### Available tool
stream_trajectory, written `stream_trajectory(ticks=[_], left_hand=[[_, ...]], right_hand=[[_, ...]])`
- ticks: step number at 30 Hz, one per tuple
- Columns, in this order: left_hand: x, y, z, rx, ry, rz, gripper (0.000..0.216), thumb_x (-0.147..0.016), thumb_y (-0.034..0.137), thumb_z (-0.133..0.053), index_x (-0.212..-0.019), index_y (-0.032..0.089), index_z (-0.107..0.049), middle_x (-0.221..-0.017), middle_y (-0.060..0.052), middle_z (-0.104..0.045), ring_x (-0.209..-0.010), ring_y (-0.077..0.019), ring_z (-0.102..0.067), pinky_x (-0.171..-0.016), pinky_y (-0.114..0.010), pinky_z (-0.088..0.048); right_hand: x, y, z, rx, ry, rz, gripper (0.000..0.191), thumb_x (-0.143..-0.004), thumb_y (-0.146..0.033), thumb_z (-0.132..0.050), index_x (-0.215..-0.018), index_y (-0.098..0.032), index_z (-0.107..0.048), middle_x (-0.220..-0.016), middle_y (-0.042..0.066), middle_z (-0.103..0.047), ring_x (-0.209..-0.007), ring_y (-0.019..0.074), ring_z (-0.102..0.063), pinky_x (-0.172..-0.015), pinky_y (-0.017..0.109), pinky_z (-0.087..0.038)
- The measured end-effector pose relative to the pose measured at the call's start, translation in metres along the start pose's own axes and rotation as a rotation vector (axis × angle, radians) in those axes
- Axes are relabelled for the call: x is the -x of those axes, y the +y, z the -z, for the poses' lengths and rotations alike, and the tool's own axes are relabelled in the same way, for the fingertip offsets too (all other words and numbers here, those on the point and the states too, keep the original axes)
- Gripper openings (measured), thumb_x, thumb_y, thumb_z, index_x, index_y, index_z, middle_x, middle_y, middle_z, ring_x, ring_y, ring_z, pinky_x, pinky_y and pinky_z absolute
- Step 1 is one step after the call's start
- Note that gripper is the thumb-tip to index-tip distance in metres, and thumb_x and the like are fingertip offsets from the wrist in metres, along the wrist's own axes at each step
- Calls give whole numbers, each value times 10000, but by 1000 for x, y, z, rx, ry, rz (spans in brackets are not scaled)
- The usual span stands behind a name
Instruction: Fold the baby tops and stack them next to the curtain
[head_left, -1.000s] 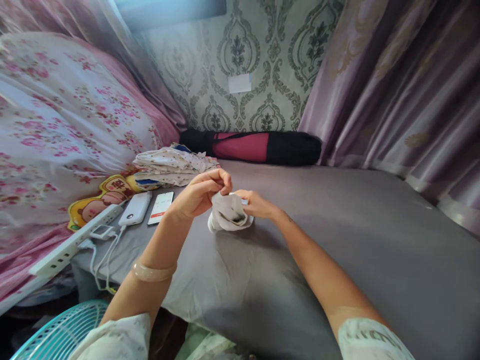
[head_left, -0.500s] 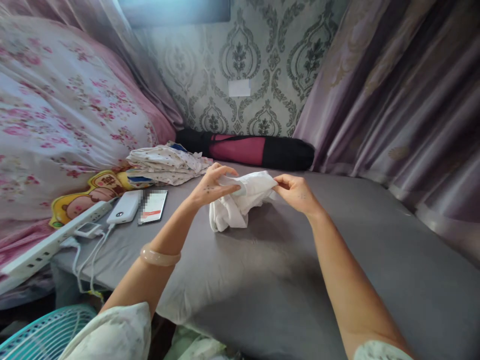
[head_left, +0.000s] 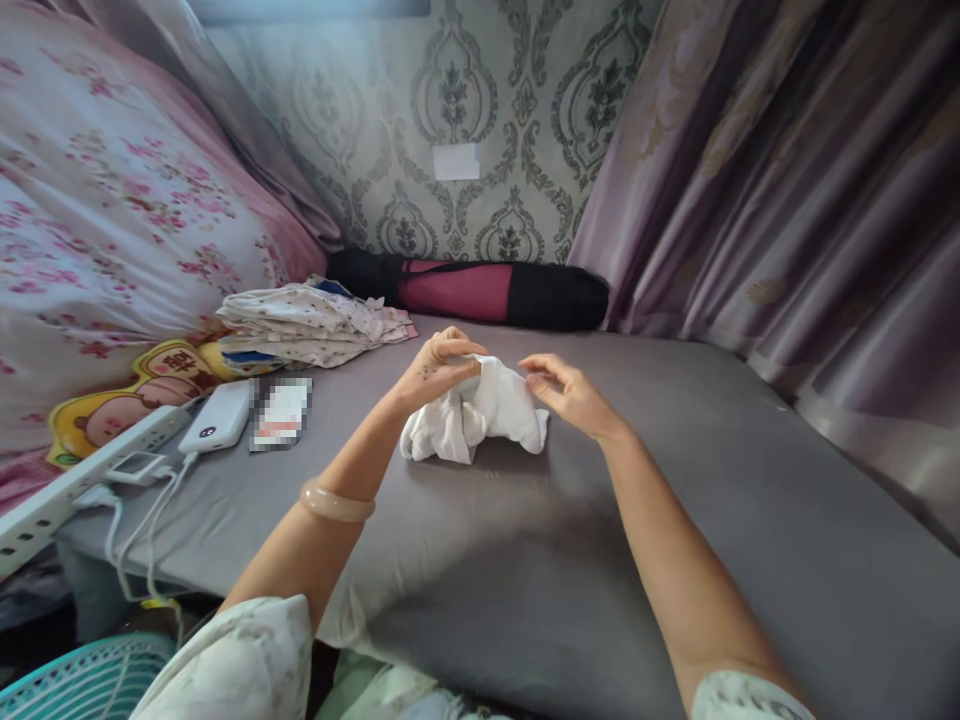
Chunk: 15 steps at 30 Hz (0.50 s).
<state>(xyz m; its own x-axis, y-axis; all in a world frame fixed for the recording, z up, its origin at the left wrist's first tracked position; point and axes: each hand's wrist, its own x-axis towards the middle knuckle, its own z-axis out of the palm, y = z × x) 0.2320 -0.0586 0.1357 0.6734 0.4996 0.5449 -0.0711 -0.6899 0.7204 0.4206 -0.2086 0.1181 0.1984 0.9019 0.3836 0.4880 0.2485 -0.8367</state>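
Observation:
A crumpled white cloth [head_left: 508,400] rests on the grey bed sheet, its middle lifted into a fold. What kind of garment or cloth it is, I cannot make out. My left hand [head_left: 439,372] pinches the top of that fold between thumb and fingers, with a bracelet [head_left: 337,502] further down the forearm. Just right of the cloth is my right hand [head_left: 571,395], its fingers curved and apart. The fingertips are at the cloth's right edge, with no cloth visibly gripped.
Folded patterned clothes [head_left: 300,325] lie at the back left. A long black-and-red bag [head_left: 457,290] runs along the wall. To the left are a phone [head_left: 281,415], a white power bank [head_left: 216,415], a power strip [head_left: 90,480] and cables. A teal fan [head_left: 90,680] stands below.
My right hand has let go of the cloth's right corner, which now hangs down. My left hand still pinches the cloth. The view has shifted slightly right.

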Motion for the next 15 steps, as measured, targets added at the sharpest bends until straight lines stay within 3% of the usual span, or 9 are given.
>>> stream_trajectory(ticks=[2,4,7,10,15], left_hand=[[1,-1,-1,40,7,33,222,-761,372,-702,-889,208,-777,-866,-43,-601,-864,-182,-556,-782,-297,-458],[1,-3,-3,94,8,75,254,-748,396,-713,-884,191,-776,-863,-48,-626,-848,-180,-574,-761,-287,-462],[1,-7,-6,216,-16,155,308,-743,434,-717,-888,167,-768,-850,-48,-673,-825,-178,-602,-733,-272,-467],[0,-7,-12,308,-48,235,359,-746,464,-714,-923,156,-758,-860,-45,-705,-817,-181,-621,-720,-264,-469],[-4,0,-25,375,-115,220,370,-756,457,-710,-960,151,-747,-904,-45,-718,-838,-180,-630,-740,-258,-470]], right_hand=[[-1,11,-5,-94,-135,-11,375,-842,-533,-605,-1047,-227,-674,-1039,51,-688,-1004,204,-617,-868,332,-484],[0,20,-8,-142,-171,-57,388,-834,-559,-605,-978,-209,-694,-934,38,-699,-884,190,-635,-781,308,-500],[1,19,-3,-83,22,-82,408,-805,-582,-625,-864,-185,-696,-787,19,-680,-724,163,-609,-660,273,-477],[3,-1,11,96,214,-42,381,-790,-555,-652,-825,-179,-701,-753,18,-680,-699,162,-597,-641,264,-451],[14,-45,31,450,323,-20,334,-823,-511,-622,-793,-192,-717,-774,32,-709,-719,174,-614,-649,265,-428]])
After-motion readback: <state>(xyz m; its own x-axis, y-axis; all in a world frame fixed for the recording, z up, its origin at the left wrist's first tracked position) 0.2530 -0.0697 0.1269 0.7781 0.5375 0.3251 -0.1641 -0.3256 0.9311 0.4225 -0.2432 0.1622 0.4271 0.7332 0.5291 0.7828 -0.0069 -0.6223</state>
